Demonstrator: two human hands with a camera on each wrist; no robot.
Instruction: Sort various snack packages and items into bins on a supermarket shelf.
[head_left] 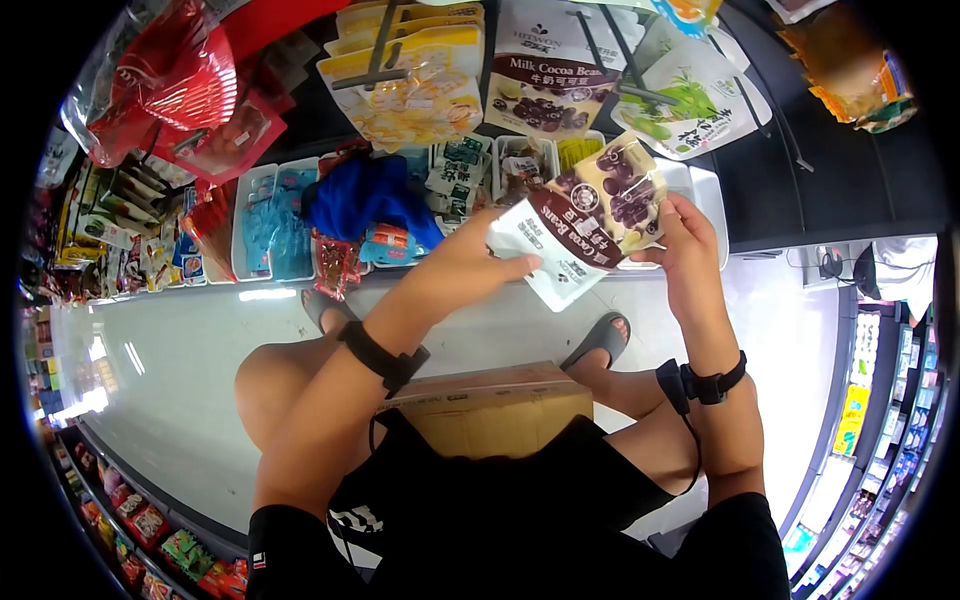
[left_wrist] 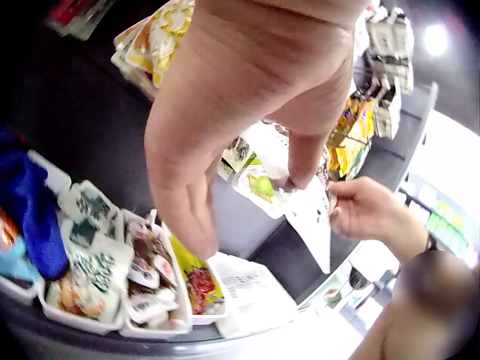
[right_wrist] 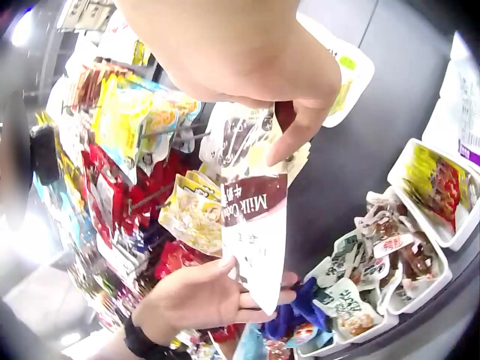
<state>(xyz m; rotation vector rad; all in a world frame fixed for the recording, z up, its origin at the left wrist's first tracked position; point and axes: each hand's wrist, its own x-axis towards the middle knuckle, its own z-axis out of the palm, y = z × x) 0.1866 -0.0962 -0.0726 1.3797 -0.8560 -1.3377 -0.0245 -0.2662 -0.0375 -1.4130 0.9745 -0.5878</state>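
A brown, cream and white pouch of milk cocoa beans (head_left: 590,220) is held tilted between both hands, over the front of the shelf. My left hand (head_left: 455,265) grips its white end, the thumb lying across the face and the fingers hidden behind. At the opposite, picture-printed end, my right hand (head_left: 692,240) pinches the edge between thumb and fingers. The right wrist view shows the pouch (right_wrist: 255,210) lengthwise, spanning the two hands. Matching pouches (head_left: 555,90) hang on a peg just behind it.
White bins (head_left: 255,225) of small packets line the shelf edge, with a blue cloth (head_left: 372,200) draped over some. Yellow pouches (head_left: 410,95) and green-printed pouches (head_left: 690,95) hang on either side. A cardboard box (head_left: 490,415) is below, between the person's legs.
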